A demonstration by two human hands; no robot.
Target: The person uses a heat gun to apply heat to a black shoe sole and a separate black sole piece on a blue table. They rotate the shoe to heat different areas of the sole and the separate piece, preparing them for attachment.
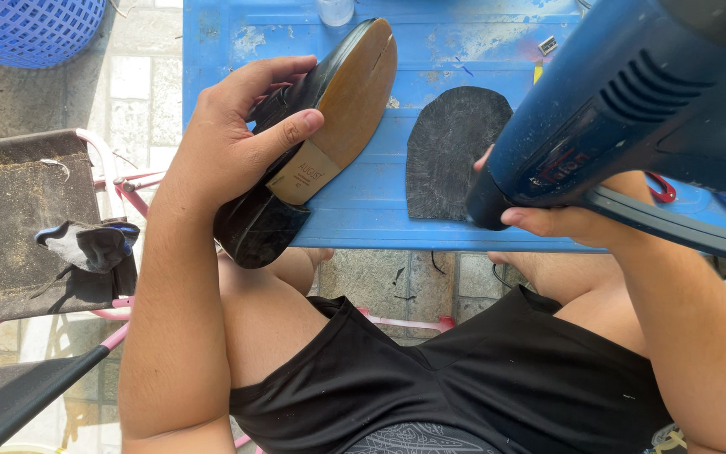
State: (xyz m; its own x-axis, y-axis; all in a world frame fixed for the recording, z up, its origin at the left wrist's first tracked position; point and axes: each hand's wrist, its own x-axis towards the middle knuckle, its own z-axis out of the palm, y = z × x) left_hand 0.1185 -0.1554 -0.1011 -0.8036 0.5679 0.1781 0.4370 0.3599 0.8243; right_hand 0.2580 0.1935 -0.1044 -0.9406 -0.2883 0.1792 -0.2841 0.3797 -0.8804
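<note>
My left hand (241,134) grips a black dress shoe (317,126) turned sole up, thumb pressed on its tan leather sole near the black heel. The shoe rests against the near edge of a blue plastic table (363,193). A dark grey rubber half-sole piece (451,151) lies flat on the table just right of the shoe. My right hand (569,210) holds a blue heat gun (632,101), its black nozzle pointing down-left at the lower right edge of the rubber piece.
A blue plastic basket (31,29) stands at the top left on the tiled floor. A folding stool with dirty dark fabric (31,219) and a rag sits to my left. A small clear container (335,10) is at the table's far edge.
</note>
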